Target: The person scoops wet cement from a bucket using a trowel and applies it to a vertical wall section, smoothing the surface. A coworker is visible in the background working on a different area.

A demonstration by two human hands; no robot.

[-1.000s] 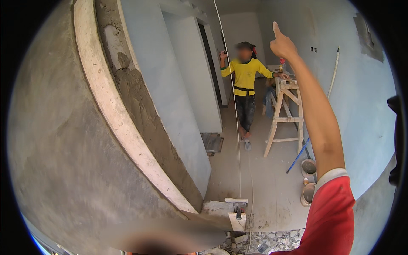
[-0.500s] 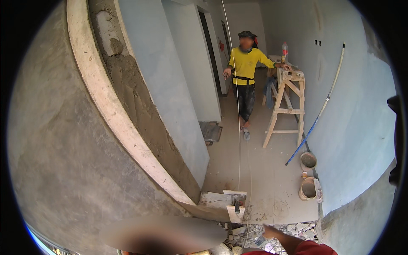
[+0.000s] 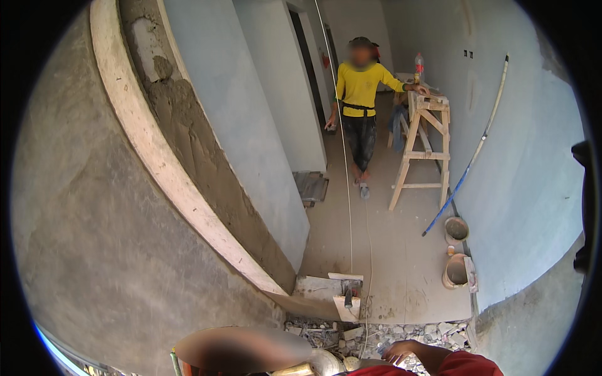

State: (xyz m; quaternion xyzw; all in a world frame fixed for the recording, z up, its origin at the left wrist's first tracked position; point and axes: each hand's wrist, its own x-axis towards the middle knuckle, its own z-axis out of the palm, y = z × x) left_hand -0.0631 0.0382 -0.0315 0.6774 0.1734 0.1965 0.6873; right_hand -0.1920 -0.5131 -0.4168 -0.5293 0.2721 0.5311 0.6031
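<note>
My right hand (image 3: 401,351), below a red sleeve (image 3: 469,365), hangs over broken rubble (image 3: 433,332) at the lower edge. Its fingers are apart and loosely bent, with nothing seen in them. A smeared, skin-toned patch (image 3: 244,348) covers the lower left, and my left hand cannot be made out there. Beside that patch lie a pale round thing (image 3: 325,362) and a cream-coloured rod-like piece (image 3: 293,371), both partly cut off. Just beyond the rubble, a dark-handled tool (image 3: 348,298) rests on a pale board (image 3: 344,313). A taut white string (image 3: 347,175) runs down towards it.
A co-worker in a yellow shirt (image 3: 359,88) stands in the corridor, one hand on a wooden trestle (image 3: 427,155). Two buckets (image 3: 456,271) and a blue-white pole (image 3: 470,166) are along the right wall. Wet mortar (image 3: 207,160) covers the left wall's edge.
My right hand has gone from a pointing finger to loosely bent, drooping fingers. The co-worker's free hand has dropped lower. The view has shifted slightly.
</note>
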